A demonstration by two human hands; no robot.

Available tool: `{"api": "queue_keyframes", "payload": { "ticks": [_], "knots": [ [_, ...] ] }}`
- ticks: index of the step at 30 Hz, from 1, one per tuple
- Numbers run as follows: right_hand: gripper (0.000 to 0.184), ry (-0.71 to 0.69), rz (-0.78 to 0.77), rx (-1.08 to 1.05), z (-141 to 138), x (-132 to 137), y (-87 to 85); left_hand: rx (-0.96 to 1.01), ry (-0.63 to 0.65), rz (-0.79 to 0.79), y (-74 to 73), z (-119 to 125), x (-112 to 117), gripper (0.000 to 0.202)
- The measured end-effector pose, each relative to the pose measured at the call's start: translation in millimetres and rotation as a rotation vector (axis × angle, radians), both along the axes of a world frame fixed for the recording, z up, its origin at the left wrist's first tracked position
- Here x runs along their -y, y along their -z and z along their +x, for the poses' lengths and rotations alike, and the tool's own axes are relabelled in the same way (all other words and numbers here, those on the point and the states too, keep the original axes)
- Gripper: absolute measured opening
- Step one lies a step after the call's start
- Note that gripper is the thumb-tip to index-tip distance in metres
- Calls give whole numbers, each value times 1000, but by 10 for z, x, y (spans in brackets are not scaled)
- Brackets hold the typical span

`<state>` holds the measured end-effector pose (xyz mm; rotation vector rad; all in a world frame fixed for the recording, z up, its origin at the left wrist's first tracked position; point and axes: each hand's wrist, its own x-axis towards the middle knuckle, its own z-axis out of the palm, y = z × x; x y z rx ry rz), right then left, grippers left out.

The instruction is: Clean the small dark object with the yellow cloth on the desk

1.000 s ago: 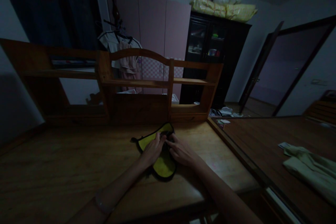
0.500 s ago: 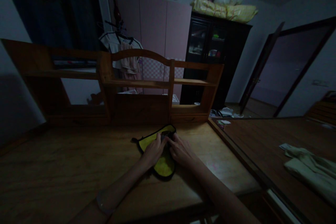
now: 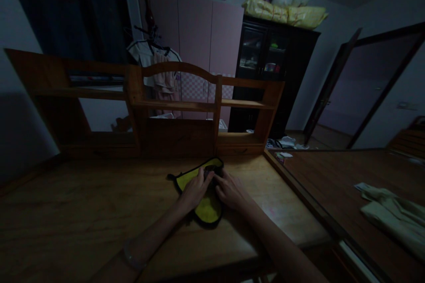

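Note:
A yellow pouch-like cloth item with black edging (image 3: 209, 211) lies on the wooden desk (image 3: 99, 203), a small dark tab at its left corner. Over its middle, my left hand (image 3: 196, 188) and my right hand (image 3: 231, 189) meet with fingertips nearly touching. Between them is a small dark object (image 3: 209, 170), too dim to name. The fingers of my left hand are closed around its near left side. My right hand's fingers bend in against it from the right. Both hands cover part of the yellow cloth.
A wooden shelf unit (image 3: 179, 106) runs along the desk's back edge. To the right, a lower brown surface (image 3: 332, 172) holds a pale folded garment (image 3: 395, 212). Behind stand a pink wardrobe (image 3: 194, 31), a dark cabinet (image 3: 299, 62) and clothes on a rack (image 3: 162, 70).
My fingers have shifted slightly around the dark object, the right hand's fingers a little. The cloth keeps its place; the whole view has moved very slightly.

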<state>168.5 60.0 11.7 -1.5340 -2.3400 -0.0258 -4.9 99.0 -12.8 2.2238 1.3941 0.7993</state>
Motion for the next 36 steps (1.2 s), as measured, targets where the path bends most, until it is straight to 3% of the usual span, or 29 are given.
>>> {"api": "queue_keyframes", "payload": {
  "ticks": [4, 7, 11, 13, 16, 24, 36],
  "knots": [
    [47, -17, -1, -29, 52, -15, -13, -74, 24, 17, 4, -9, -35, 44],
    [48, -34, -10, -35, 86, -34, -15, -187, 110, 78, 0, -56, -120, 41],
    [49, -69, -10, -55, 122, -53, -26, -369, 279, 94, -136, -151, -245, 43],
    [49, -80, -4, -68, 131, -57, -36, -370, 313, 71, -214, -182, -281, 43],
    [50, -77, -2, -78, 132, -58, -43, -262, 258, 32, -251, -177, -293, 42],
    [47, -72, 6, -82, 118, -93, -9, -20, 31, -83, -134, -48, -273, 44],
    [38, -74, 16, -75, 57, -79, 23, 143, 7, -42, -33, -102, -240, 42]
  ]
}}
